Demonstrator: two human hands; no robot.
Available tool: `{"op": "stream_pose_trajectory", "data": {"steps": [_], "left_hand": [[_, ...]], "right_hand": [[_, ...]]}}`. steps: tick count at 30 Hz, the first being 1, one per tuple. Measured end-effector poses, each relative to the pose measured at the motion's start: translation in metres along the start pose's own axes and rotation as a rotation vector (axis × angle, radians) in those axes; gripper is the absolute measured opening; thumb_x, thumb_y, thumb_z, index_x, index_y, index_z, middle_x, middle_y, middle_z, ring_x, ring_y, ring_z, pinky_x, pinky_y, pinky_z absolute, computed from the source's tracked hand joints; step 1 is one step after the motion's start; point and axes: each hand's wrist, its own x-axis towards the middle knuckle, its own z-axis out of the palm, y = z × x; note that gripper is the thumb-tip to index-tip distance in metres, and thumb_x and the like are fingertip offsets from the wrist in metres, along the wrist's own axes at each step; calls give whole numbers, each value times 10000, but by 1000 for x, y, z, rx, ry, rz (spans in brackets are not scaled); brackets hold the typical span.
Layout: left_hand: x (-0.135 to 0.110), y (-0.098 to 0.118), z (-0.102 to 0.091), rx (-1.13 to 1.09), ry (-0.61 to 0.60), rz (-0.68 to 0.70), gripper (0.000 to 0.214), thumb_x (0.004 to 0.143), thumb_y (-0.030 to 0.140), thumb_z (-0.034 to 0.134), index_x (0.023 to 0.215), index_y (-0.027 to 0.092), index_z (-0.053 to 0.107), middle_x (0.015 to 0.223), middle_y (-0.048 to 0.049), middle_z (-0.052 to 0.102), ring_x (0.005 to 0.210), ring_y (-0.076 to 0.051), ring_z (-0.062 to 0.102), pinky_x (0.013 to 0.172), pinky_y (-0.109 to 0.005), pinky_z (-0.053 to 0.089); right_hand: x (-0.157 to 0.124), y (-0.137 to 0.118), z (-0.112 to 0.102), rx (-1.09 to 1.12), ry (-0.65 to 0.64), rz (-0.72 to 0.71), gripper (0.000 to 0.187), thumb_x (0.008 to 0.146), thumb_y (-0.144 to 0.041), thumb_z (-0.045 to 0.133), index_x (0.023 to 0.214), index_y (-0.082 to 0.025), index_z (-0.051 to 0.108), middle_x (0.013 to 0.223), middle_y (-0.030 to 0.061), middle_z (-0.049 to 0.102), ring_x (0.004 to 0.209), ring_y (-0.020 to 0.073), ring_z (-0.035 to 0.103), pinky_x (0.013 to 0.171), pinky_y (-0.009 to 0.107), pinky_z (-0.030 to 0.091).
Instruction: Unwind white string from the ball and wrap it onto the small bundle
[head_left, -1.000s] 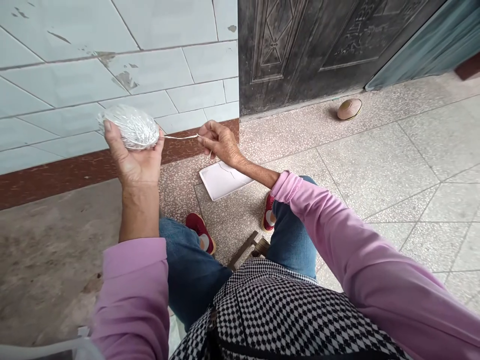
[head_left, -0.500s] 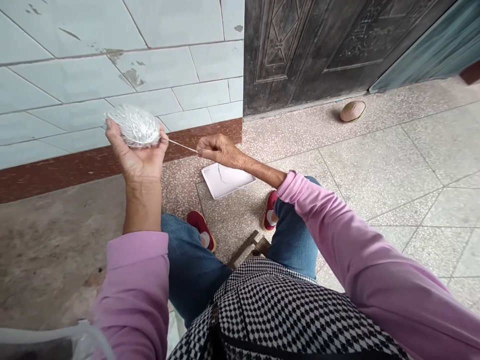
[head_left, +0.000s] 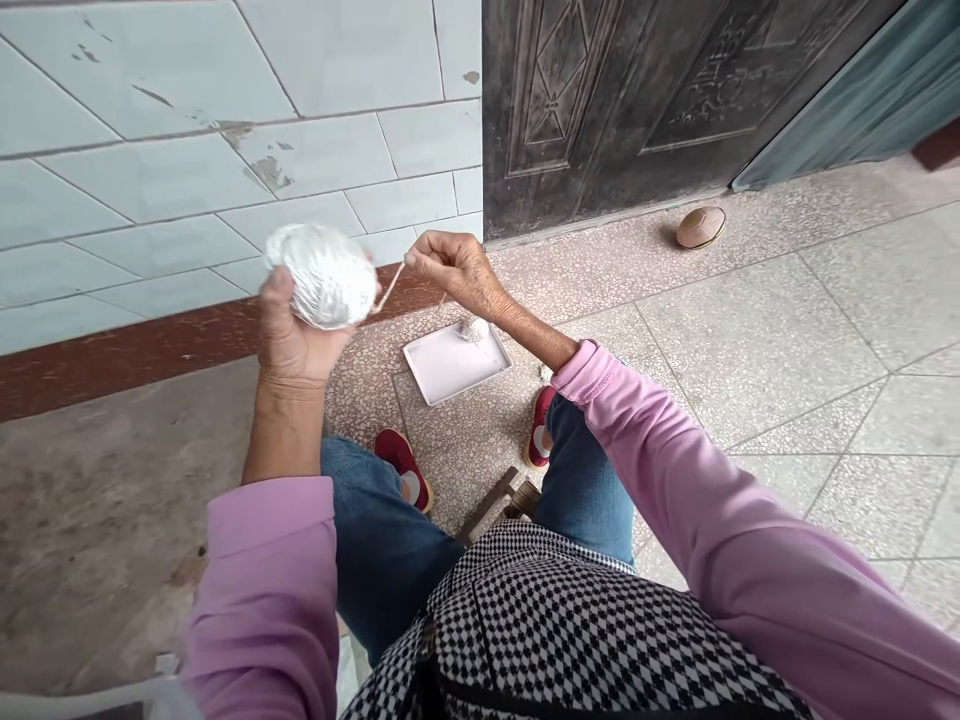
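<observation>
A white ball of yarn (head_left: 324, 275) rests in my left hand (head_left: 296, 335), whose thumb and fingers curl round its lower side. From the ball a strand of yarn (head_left: 390, 285) runs up to my right hand (head_left: 457, 268), pinched between thumb and fingers. The two hands are a short way apart, above the floor. Below my right hand lies a shallow pinkish-white tray (head_left: 442, 372), with a small white yarn ball (head_left: 474, 329) at its far edge. The fingers on the far side of the big ball are mostly hidden.
A tiled wall (head_left: 322, 160) with a brown skirting stands ahead on the left, beside a dark carved door (head_left: 592, 100). A round pinkish object (head_left: 701, 228) sits on the speckled floor. Red shoes (head_left: 401, 462) flank a wooden piece (head_left: 491, 505) between my legs.
My left hand has moved right and slightly down, and the ball has turned in it. My right hand has risen; the strand now slants more steeply. The small ball in the tray has come into view.
</observation>
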Motion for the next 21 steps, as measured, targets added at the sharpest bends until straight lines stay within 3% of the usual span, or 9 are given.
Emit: {"op": "stream_pose_trajectory", "data": {"steps": [3, 5, 10, 13, 15, 18, 21], "left_hand": [[-8, 1, 11, 72, -171, -147, 825, 723, 763, 1123, 1303, 250, 838, 1281, -209, 900, 1521, -541, 814, 1234, -635, 749], [-10, 0, 14, 97, -237, -223, 810, 679, 711, 1151, 1258, 233, 849, 1214, -217, 904, 1518, -574, 822, 1283, -671, 731], [-7, 2, 7, 119, -164, -202, 847, 607, 560, 1185, 1294, 197, 849, 1196, -223, 881, 1515, -596, 816, 1237, -685, 756], [-6, 7, 1, 186, -150, -188, 959, 555, 515, 1213, 1386, 186, 864, 1231, -216, 865, 1466, -592, 827, 1171, -669, 782], [-8, 10, 1, 217, -180, -213, 1013, 501, 485, 1231, 1403, 188, 879, 1248, -216, 863, 1439, -594, 832, 1148, -657, 790], [-12, 14, 8, 181, -219, -214, 1075, 482, 474, 1233, 1454, 194, 868, 1277, -228, 866, 1503, -617, 808, 1219, -676, 766], [-17, 15, 16, 98, -212, -167, 1115, 546, 585, 1203, 1532, 217, 836, 1323, -240, 883, 1573, -615, 786, 1297, -704, 729]], "right_hand": [[-4, 0, -7, -185, -48, -56, 369, 1320, -120, 684, 965, -208, 634, 864, -24, 533, 870, 184, 517, 921, 306, 477], [-7, 4, -9, -302, -88, -62, 300, 1318, -141, 702, 1029, -212, 667, 922, 5, 627, 920, 217, 607, 970, 324, 501], [-6, 18, -10, -371, -91, -28, 219, 1319, -157, 732, 1112, -214, 687, 957, 36, 631, 1036, 262, 696, 1006, 321, 532], [-6, 25, -13, -163, -212, 8, 367, 1330, -246, 801, 1002, -218, 640, 881, 8, 580, 904, 207, 626, 897, 283, 546], [-7, 29, -16, 52, -318, 78, 485, 1337, -419, 868, 973, -226, 611, 795, -43, 496, 739, 151, 506, 740, 243, 515], [-8, 34, -20, 303, -374, 209, 632, 1308, -698, 887, 994, -242, 580, 711, -117, 335, 586, 97, 290, 530, 201, 370], [-6, 39, -18, 384, -367, 233, 649, 1305, -770, 855, 1030, -233, 614, 689, -133, 311, 559, 85, 211, 473, 191, 268]]}}
